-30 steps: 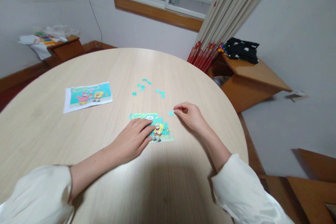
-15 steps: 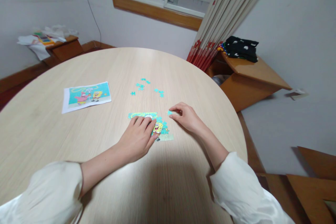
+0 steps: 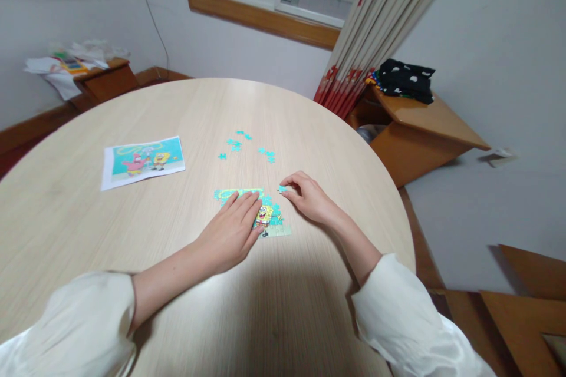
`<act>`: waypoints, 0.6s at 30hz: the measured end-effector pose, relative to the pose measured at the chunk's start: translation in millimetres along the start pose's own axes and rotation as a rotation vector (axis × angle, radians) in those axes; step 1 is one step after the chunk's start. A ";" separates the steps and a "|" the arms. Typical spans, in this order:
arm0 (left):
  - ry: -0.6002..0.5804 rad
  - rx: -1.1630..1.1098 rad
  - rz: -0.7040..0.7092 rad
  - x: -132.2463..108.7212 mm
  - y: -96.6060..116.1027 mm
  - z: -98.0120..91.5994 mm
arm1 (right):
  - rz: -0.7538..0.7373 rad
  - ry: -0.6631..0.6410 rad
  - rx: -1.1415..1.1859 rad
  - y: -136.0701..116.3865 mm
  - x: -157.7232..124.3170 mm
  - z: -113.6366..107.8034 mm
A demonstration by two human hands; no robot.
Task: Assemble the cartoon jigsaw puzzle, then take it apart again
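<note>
A partly assembled cartoon jigsaw puzzle (image 3: pixel 270 216) lies on the round wooden table (image 3: pixel 88 230). My left hand (image 3: pixel 232 230) rests flat on the puzzle's left part, fingers stretched out, and hides much of it. My right hand (image 3: pixel 307 196) pinches a small turquoise puzzle piece (image 3: pixel 282 189) at the puzzle's upper right corner. Several loose turquoise pieces (image 3: pixel 247 146) lie scattered on the table beyond the puzzle.
A printed reference picture (image 3: pixel 142 160) lies to the left on the table. A low wooden stand (image 3: pixel 424 123) with dark spotted cloth (image 3: pixel 407 79) is at the right, by a curtain (image 3: pixel 375 29). Another small stand with papers (image 3: pixel 79 65) is at the far left.
My right hand has slid left with the turquoise piece, up to the puzzle's upper right corner. My left hand shifted slightly on the puzzle and stays flat.
</note>
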State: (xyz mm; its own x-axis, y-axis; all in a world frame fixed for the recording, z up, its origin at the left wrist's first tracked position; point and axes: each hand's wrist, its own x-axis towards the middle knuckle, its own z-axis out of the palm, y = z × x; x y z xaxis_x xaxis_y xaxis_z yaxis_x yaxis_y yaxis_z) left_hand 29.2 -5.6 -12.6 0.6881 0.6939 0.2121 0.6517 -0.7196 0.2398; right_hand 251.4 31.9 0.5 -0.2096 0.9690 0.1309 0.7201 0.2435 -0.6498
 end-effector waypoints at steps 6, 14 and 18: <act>-0.046 0.028 0.011 0.3 -0.5 -1.9 | -0.001 -0.019 0.109 -17.6 2.7 13.3; -0.055 0.034 0.014 -0.2 -1.4 -1.1 | -0.037 -0.007 0.068 -23.8 1.7 19.9; -0.076 0.083 0.018 0.4 -0.3 -1.9 | -0.031 -0.002 0.076 -21.8 2.8 19.7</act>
State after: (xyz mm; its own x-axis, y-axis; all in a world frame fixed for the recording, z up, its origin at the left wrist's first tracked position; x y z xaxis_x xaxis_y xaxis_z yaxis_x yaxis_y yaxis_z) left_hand 28.7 -5.0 -10.8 0.7200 0.6792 0.1426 0.6610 -0.7337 0.1571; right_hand 222.0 28.6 0.3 -0.2324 0.9609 0.1504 0.6611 0.2695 -0.7002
